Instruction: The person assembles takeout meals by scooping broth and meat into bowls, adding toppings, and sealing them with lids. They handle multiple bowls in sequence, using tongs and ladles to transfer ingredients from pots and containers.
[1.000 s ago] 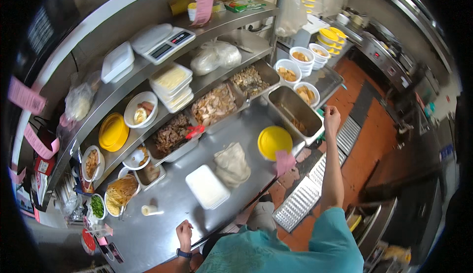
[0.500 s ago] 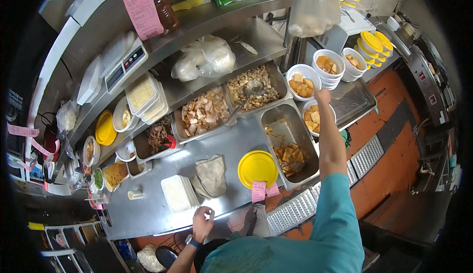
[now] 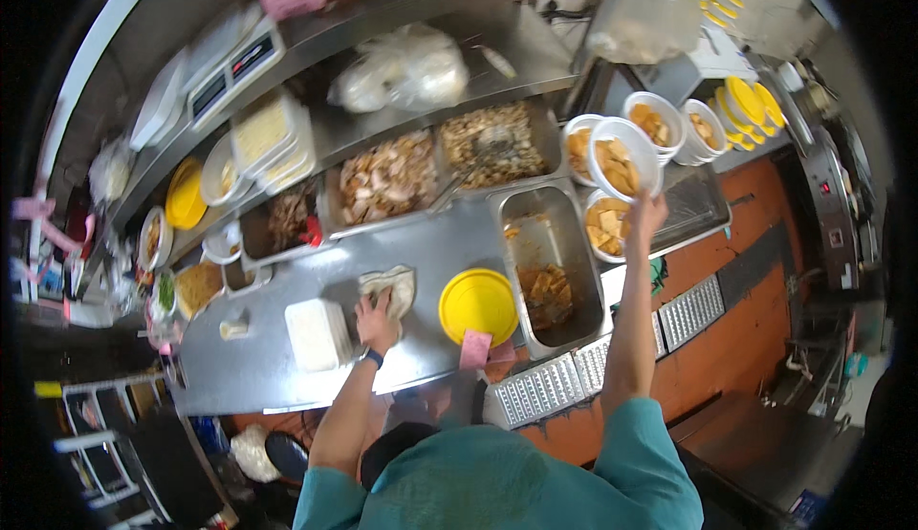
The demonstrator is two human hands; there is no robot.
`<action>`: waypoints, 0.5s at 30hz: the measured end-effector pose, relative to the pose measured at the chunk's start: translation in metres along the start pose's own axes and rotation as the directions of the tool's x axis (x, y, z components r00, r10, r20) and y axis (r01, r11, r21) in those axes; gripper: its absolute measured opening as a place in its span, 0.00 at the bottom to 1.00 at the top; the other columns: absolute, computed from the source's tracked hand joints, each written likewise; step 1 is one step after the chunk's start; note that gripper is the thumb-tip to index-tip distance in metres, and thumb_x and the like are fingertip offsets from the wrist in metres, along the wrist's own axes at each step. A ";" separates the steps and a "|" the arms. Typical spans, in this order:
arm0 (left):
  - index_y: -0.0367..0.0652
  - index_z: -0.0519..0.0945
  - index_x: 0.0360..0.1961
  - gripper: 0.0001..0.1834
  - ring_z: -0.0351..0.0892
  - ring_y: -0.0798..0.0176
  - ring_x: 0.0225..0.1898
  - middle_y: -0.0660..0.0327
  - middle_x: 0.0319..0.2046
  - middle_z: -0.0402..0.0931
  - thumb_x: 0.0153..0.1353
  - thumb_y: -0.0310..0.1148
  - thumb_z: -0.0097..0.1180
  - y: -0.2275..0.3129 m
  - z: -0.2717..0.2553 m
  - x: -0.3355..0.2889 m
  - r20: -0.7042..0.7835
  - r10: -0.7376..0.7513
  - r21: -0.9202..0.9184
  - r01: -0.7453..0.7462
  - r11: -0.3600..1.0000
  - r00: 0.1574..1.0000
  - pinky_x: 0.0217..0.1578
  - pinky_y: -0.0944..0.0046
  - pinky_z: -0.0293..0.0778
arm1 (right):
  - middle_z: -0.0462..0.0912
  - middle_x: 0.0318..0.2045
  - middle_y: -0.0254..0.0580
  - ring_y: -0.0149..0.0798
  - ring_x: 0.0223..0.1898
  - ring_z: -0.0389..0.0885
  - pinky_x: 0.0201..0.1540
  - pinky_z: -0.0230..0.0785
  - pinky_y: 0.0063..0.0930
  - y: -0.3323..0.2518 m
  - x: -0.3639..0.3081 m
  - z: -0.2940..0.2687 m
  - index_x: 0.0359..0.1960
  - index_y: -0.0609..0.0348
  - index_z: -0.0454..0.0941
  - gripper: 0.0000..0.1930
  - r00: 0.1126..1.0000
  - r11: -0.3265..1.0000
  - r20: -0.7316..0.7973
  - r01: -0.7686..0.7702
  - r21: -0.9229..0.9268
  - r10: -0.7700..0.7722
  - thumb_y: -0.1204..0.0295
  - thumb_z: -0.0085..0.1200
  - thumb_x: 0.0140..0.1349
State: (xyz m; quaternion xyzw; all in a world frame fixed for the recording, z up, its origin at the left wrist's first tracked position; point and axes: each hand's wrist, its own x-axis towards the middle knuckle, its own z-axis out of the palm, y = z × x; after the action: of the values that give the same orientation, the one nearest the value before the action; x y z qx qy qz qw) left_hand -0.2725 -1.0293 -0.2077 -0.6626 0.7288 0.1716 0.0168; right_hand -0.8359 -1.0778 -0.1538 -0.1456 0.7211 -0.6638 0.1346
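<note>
My left hand lies on a folded beige cloth on the steel counter, its fingers spread over the near edge. Beside it is a stack of white lidded containers. At the right my right hand grips the rim of a white round bowl with orange-brown chunks inside. That bowl is tilted and raised over another bowl of chunks, partly covering a third bowl behind. To the left, a deep steel pan contains more brown chunks in sauce.
A yellow round lid with pink slips lies near the counter's front edge. Steel pans of chopped food line the back, under a shelf holding a plastic bag. Stacked bowls and yellow-lidded tubs stand at far right.
My left hand has moved forward from the counter's front edge onto the cloth. My right hand has lifted and tilted a bowl of chunks. The head view has shifted slightly.
</note>
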 end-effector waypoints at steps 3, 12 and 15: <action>0.53 0.76 0.59 0.29 0.78 0.42 0.48 0.45 0.51 0.76 0.53 0.27 0.61 -0.007 -0.013 -0.007 -0.122 -0.036 -0.403 -0.016 0.915 0.992 0.50 0.52 0.75 | 0.83 0.39 0.52 0.37 0.32 0.81 0.30 0.73 0.29 -0.043 -0.061 -0.038 0.56 0.67 0.75 0.21 0.995 0.996 0.103 0.021 -0.081 -0.012 0.68 0.50 0.64; 0.37 0.68 0.64 0.24 0.69 0.51 0.64 0.50 0.63 0.69 0.73 0.41 0.37 0.071 -0.070 -0.061 0.392 0.179 -0.508 0.375 -0.775 0.902 0.65 0.51 0.67 | 0.84 0.35 0.45 0.38 0.28 0.78 0.32 0.72 0.32 -0.096 -0.338 0.009 0.52 0.64 0.77 0.16 0.718 0.972 0.657 -0.139 -0.190 0.231 0.75 0.49 0.64; 0.40 0.67 0.65 0.25 0.69 0.50 0.64 0.51 0.63 0.69 0.74 0.43 0.36 0.061 -0.081 -0.076 0.276 0.165 -0.615 0.306 -0.727 0.947 0.66 0.49 0.65 | 0.84 0.35 0.52 0.44 0.31 0.82 0.39 0.75 0.36 -0.086 -0.361 0.020 0.52 0.65 0.77 0.17 0.659 0.940 0.749 0.209 -0.269 0.067 0.75 0.49 0.63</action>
State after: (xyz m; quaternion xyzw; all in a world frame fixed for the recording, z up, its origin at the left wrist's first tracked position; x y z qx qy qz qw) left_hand -0.3062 -0.9750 -0.0988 -0.2972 0.0248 0.8155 -0.4960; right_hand -0.4931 -0.9627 -0.0697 -0.4543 0.6962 -0.4184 0.3659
